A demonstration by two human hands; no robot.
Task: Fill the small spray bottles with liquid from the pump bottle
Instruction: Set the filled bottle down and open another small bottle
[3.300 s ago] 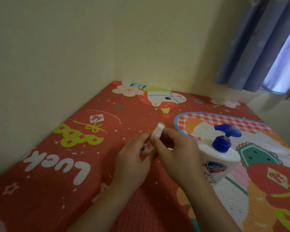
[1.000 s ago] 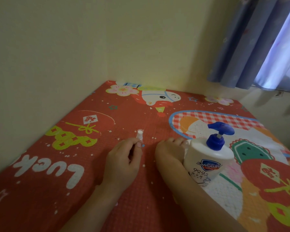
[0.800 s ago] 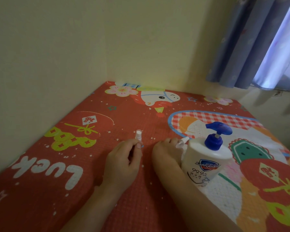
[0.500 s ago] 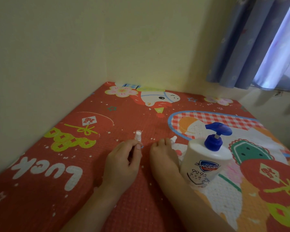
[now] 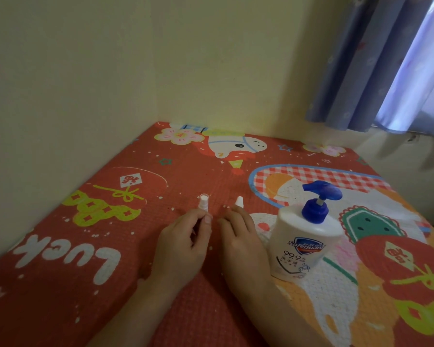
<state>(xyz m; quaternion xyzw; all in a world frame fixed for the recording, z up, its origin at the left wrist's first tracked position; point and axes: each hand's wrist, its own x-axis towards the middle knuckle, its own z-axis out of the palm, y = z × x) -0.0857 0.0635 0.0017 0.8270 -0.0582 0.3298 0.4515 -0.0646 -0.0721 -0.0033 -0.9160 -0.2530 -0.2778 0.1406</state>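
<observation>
While your left hand (image 5: 183,244) still pinches the upright spray bottle (image 5: 203,203) on the mat (image 5: 105,246), your right hand (image 5: 238,236) has brought a second bottle (image 5: 239,202) beside it, fingers curled round it. The pump bottle (image 5: 308,236), just right, reads "Safeguard 99.9". The mat reads "Luck".

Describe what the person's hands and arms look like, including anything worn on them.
Both the left hand and the right hand are bare: no gloves, rings, watch or bracelets show. The forearms are bare too, with no sleeve reaching into view. Fingernails look short and unpainted.
</observation>
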